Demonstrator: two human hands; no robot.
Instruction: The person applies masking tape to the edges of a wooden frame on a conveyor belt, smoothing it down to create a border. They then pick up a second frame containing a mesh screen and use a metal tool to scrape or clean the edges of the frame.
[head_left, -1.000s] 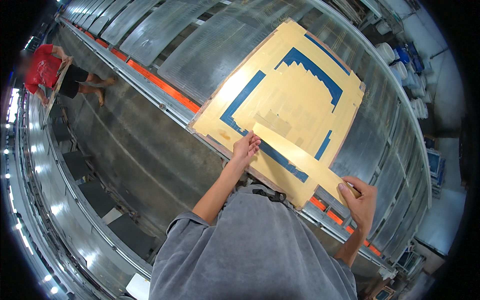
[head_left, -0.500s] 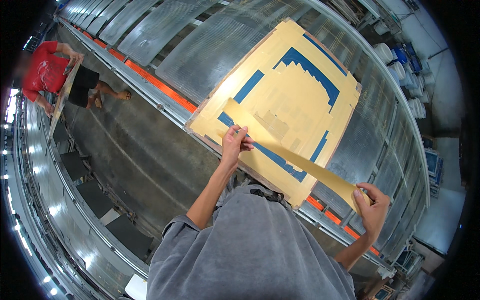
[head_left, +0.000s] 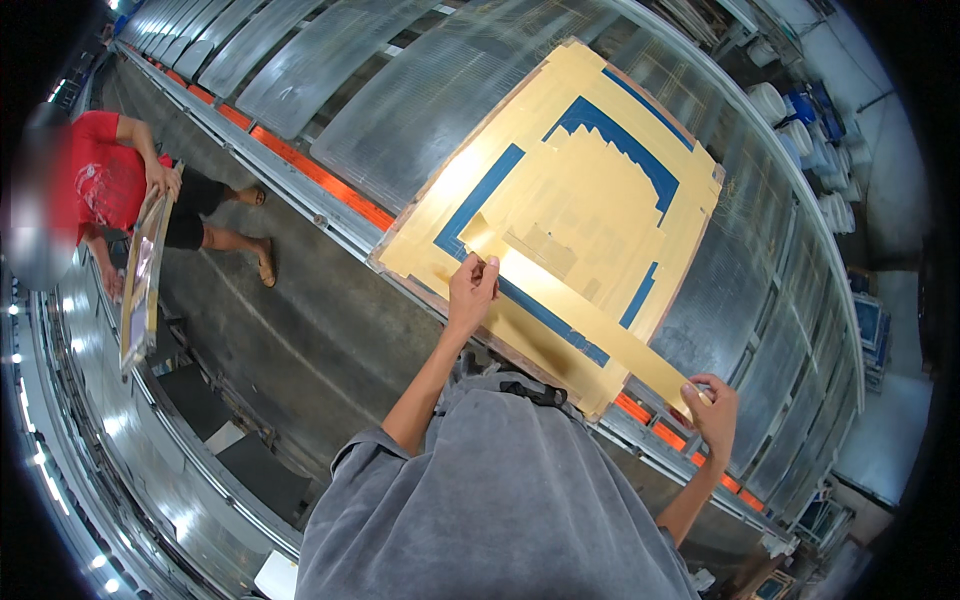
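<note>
A large framed panel (head_left: 590, 190) lies on the long glass table; it is mostly covered in tan tape, with blue areas still showing. A long strip of tan tape (head_left: 590, 310) stretches across its near part. My left hand (head_left: 472, 285) pinches the strip's left end against the panel near a blue band. My right hand (head_left: 712, 408) grips the strip's other end, past the panel's near right corner, over the table rail.
The glass table (head_left: 430, 90) with an orange-and-metal rail (head_left: 310, 175) runs diagonally. A person in a red shirt (head_left: 110, 180) walks in the aisle at left carrying a framed panel (head_left: 145, 275). Stacked white containers (head_left: 790, 120) stand at the upper right.
Both hands have drawn the tape strip longer and shifted it left across the panel; my right hand moved further right and down. The person in red walked closer along the aisle.
</note>
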